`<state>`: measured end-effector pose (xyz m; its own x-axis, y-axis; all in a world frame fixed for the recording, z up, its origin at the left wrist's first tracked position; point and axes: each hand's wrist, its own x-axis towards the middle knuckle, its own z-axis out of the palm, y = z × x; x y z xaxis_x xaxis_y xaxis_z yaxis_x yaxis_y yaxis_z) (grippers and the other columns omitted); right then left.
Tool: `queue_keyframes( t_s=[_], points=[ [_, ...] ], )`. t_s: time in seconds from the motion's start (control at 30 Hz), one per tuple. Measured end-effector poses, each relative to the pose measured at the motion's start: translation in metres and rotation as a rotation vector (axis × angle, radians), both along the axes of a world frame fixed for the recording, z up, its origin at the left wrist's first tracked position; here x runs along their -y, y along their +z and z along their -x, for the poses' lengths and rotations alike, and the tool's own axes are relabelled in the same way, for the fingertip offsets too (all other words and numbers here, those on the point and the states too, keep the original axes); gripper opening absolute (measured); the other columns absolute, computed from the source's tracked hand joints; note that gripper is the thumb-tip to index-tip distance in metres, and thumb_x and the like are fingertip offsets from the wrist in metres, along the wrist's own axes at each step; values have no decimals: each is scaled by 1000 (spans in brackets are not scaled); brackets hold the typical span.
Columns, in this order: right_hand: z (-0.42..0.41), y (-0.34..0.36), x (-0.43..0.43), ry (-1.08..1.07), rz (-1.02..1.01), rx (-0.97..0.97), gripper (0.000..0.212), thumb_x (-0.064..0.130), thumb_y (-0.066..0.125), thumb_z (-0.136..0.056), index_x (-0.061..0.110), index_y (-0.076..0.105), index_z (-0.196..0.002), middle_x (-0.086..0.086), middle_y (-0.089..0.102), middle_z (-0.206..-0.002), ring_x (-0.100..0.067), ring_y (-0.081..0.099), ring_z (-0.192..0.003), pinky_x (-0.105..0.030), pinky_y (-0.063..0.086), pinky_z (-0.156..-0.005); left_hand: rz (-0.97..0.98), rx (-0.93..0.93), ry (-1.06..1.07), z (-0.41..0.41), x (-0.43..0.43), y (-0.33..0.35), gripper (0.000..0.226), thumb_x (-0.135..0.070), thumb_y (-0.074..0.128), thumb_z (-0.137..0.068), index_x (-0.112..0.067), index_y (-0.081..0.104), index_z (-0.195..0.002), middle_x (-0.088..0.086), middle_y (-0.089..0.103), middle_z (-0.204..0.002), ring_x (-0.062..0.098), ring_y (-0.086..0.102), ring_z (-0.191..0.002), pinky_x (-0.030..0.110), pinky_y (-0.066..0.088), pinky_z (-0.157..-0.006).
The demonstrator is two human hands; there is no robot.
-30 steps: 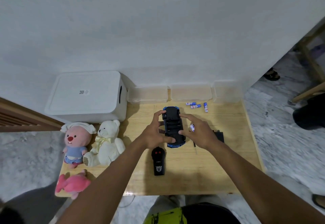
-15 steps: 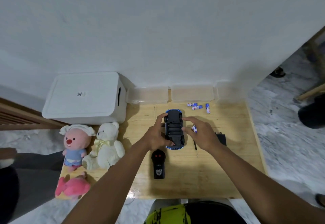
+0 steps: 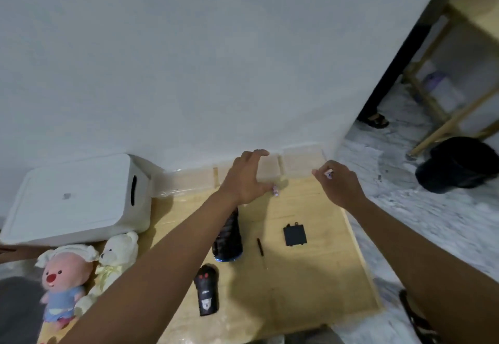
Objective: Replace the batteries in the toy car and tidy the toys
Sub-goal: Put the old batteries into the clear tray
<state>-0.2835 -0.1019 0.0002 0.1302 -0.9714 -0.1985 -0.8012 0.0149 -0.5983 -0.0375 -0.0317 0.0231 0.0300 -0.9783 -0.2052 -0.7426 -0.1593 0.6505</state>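
- Both hands have left the toy car (image 3: 226, 238), which they were steadying half a second ago, and have reached toward the far edge of the table (image 3: 318, 284); the head camera has swung too, so the whole scene sits lower and more tilted.
- The toy car lies upside down near the middle of the table, partly hidden under the left forearm, with its dark underside up.
- Its battery cover (image 3: 294, 235) lies off the car, to the right, and a small screwdriver (image 3: 260, 246) lies between the two, so the compartment looks open.
- The right hand (image 3: 339, 184) pinches a small battery (image 3: 329, 173) between fingertips, lifted over the far right of the table.
- The left hand (image 3: 244, 179) is spread, fingers arched over the clear trays (image 3: 189, 184) along the far edge, with another battery (image 3: 275, 190) at its thumb; whether it grips that one I cannot tell.
- The remote (image 3: 206, 291) lies near the front edge, just in front of the car.
- A white box (image 3: 78, 198) stands at the far left corner; a white teddy (image 3: 116, 257) and a pink plush (image 3: 62, 279) sit before it at the left edge.
- My reading: the cover is off and batteries are being moved, but I cannot tell old from new. Refitting the cover, screwing it down and tidying the toys all appear left.
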Motion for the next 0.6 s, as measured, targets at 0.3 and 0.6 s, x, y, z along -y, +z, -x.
queue_keyframes(
  t_s=[0.3,0.6],
  points=[
    [39,-37,49,171,-126,-96,79,35,75,-87,44,30,-151,-5,63,-123,-28,62,-109,-40,53,-91,23,425,-163,80,66,-63,92,-37,72,-88,-29,19,-162,7,18,-166,33,18,-152,45,25,-121],
    [24,-65,64,257,58,-23,82,37,73,-88,50,25,-153,6,59,-137,-21,65,-104,-37,52,-86,266,682,-80,88,74,-114,74,-44,51,-89,-16,40,-157,12,47,-153,39,45,-134,52,42,-107]
  ],
)
